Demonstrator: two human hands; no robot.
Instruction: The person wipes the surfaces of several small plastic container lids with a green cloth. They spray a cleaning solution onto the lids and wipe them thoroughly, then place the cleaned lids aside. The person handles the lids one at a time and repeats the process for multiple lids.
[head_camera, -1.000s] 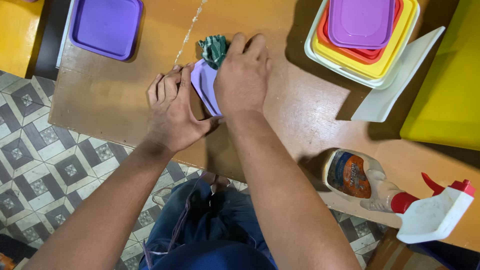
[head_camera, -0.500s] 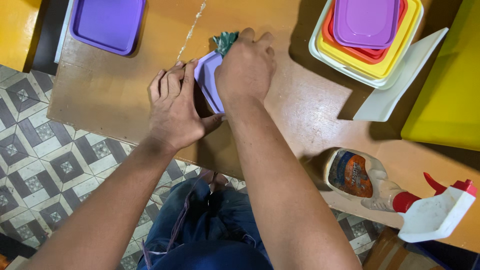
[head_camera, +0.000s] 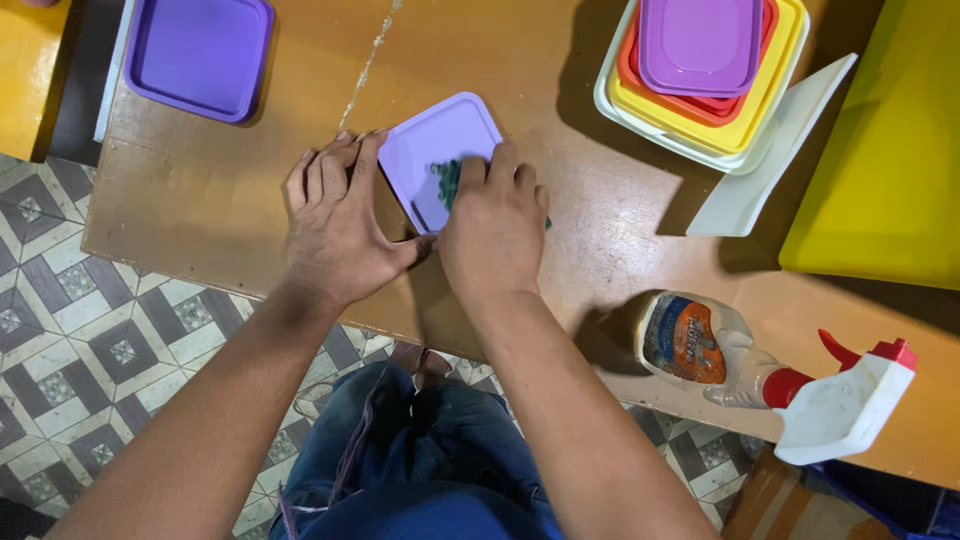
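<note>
On the wooden table (head_camera: 230, 190), the left hand (head_camera: 340, 225) lies flat, fingers braced against the near-left edge of the small lilac lid (head_camera: 440, 150). On the lid's near side, the right hand (head_camera: 495, 225) presses a green cloth (head_camera: 447, 180) — fingers curled over it. A spray bottle (head_camera: 760, 375) lies well right.

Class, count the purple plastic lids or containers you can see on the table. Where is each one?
3. One purple lid lies under the hands at table centre; a larger purple one sits top left; another tops the nested stack top right. More could be hidden inside that stack.
</note>
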